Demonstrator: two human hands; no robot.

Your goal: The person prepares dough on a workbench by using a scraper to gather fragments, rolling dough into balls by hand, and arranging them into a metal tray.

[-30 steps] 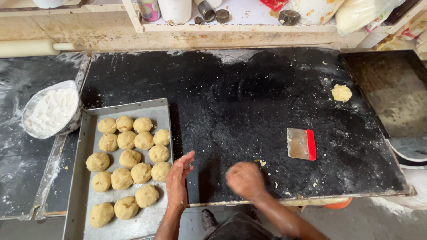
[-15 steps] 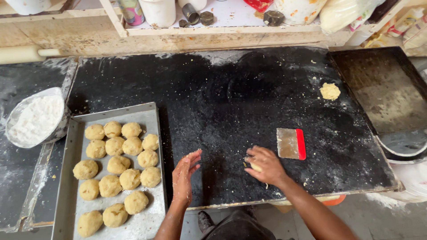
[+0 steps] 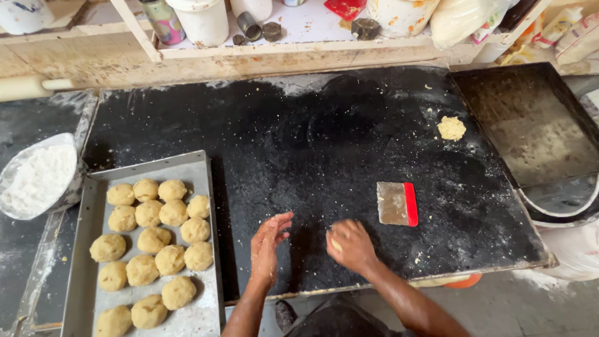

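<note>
Black slab, floury and crumb-strewn, fills the bench. At its left edge sits a metal tray w/ some fifteen dough balls in rough rows; beyond that a bowl of flour. A dark, bare pan lies at right. Midway, a scraper w/ red grip lies flat, untouched, and a lone dough scrap sits well apart near the pan.

Low centre: right hand is cupped, knuckles up, over a small pale dough piece, only a sliver showing between fingers and slab. Left hand stands open on edge, palm facing the right, holding nothing.

Vs. half a sec ago: right hand has pulled away from the scraper toward the left hand, closing the gap. Reads as shaping one more ball, prob. mid-roll. Tray count looks unchanged.
</note>
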